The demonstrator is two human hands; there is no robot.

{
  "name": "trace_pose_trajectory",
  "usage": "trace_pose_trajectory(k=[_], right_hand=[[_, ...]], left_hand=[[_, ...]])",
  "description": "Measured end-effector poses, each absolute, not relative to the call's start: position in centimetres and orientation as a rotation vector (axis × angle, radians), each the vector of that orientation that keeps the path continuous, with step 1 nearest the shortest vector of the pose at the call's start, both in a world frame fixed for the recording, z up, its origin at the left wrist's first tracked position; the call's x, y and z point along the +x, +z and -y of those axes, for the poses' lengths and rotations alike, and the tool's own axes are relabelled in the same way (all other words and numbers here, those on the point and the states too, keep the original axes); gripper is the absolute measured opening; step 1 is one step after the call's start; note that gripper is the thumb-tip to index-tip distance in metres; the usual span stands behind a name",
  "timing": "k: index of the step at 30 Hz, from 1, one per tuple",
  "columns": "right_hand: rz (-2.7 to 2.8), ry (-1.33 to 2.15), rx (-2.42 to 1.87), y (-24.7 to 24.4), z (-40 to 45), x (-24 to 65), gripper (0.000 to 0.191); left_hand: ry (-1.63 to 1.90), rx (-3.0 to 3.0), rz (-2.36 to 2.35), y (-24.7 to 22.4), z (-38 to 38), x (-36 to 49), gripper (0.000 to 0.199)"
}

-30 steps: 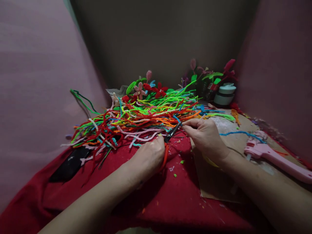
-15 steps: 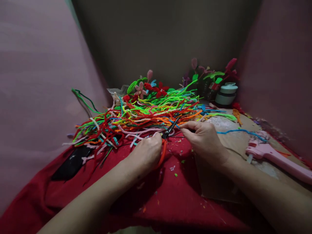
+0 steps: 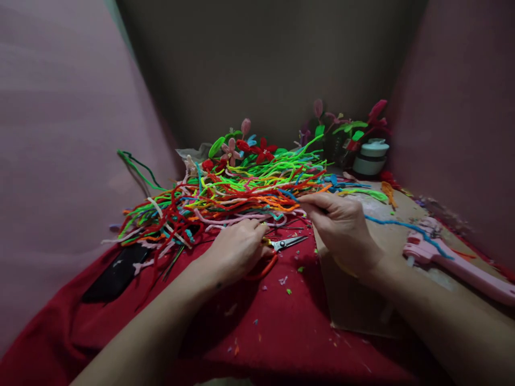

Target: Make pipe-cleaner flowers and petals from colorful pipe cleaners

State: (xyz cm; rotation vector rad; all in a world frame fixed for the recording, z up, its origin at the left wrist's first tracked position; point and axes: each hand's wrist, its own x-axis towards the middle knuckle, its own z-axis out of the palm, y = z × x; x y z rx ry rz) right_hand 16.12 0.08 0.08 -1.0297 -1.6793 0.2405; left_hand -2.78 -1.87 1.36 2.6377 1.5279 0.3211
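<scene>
Low over the red cloth, my left hand (image 3: 241, 246) has its fingers on the orange-handled scissors (image 3: 287, 243), whose blades point right and lie nearly together. My right hand (image 3: 341, 225) pinches a blue pipe cleaner (image 3: 402, 221); one end sticks out left of the fingertips and the rest trails right over the pink glue gun (image 3: 466, 271). Just beyond both hands is a heaped pile of colourful pipe cleaners (image 3: 249, 187).
A black phone (image 3: 115, 273) lies at the left on the red cloth (image 3: 281, 332). Cardboard (image 3: 354, 305) lies under the right arm. Fuzzy flowers (image 3: 264, 150) and a pale green jar (image 3: 370, 156) stand at the back.
The scissors have swung down from the blue pipe cleaner and lie lower, pointing right. More blue pipe cleaner shows left of my right fingertips, and its trailing end has shifted onto the glue gun.
</scene>
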Motion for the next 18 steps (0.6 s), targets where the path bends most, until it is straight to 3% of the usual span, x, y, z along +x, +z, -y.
trace_pose_trajectory(k=[6, 10, 13, 18], right_hand=[[2.020, 0.152, -0.866, -0.2, 1.6, 14.1, 0.023], [2.032, -0.016, -0.967, -0.1, 1.7, 13.5, 0.023], [2.067, -0.099, -1.073, 0.1, 1.6, 13.9, 0.025], [2.056, 0.002, -1.113, 0.3, 1.8, 15.6, 0.028]], left_hand=[[1.035, 1.528, -1.114, 1.7, 2.2, -0.7, 0.041], [1.296, 1.485, -1.122, 1.6, 2.3, -0.2, 0.031], [1.437, 1.378, -1.104, 1.9, 1.6, -1.0, 0.034], [1.558, 1.047, -0.896, 2.8, 0.1, -3.2, 0.037]])
